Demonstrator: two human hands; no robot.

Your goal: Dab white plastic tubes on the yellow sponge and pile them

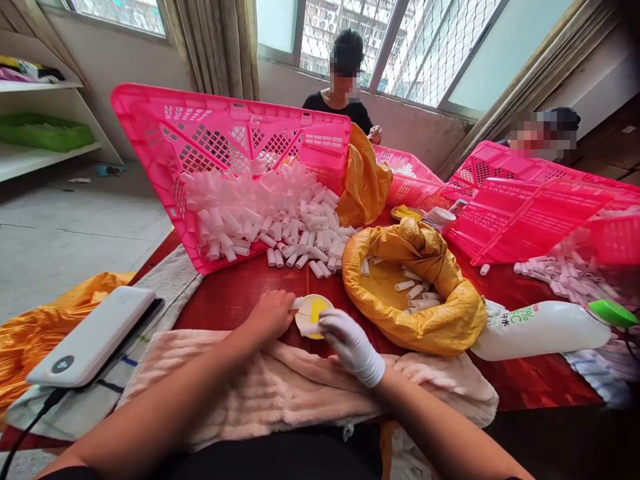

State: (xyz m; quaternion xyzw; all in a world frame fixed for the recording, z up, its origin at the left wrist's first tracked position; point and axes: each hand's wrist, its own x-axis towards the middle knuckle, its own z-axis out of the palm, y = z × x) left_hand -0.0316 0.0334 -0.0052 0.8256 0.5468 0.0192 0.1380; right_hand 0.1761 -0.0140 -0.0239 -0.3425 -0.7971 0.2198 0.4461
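A small white dish (306, 311) with a yellow patch (317, 308) in it sits between my hands at the table's near edge. My left hand (274, 313), bare, is closed at the dish's left rim, and the end of a white plastic tube (297, 303) sticks out from its fingers. In a white glove, my right hand (350, 343) pinches another white tube (311, 329) over the dish's lower edge. Beyond them, a heap of white tubes (280, 213) spills from a tipped pink basket (145, 133). Several tubes lie inside a yellow sack (450, 320) with a rolled rim, right of the dish.
A pink towel (225, 387) covers the near edge. On the left lies a white power bank (95, 333); on the right, a white bottle with a green cap (545, 330). More pink baskets (520, 213) stand behind. Two people sit across the red table (215, 300).
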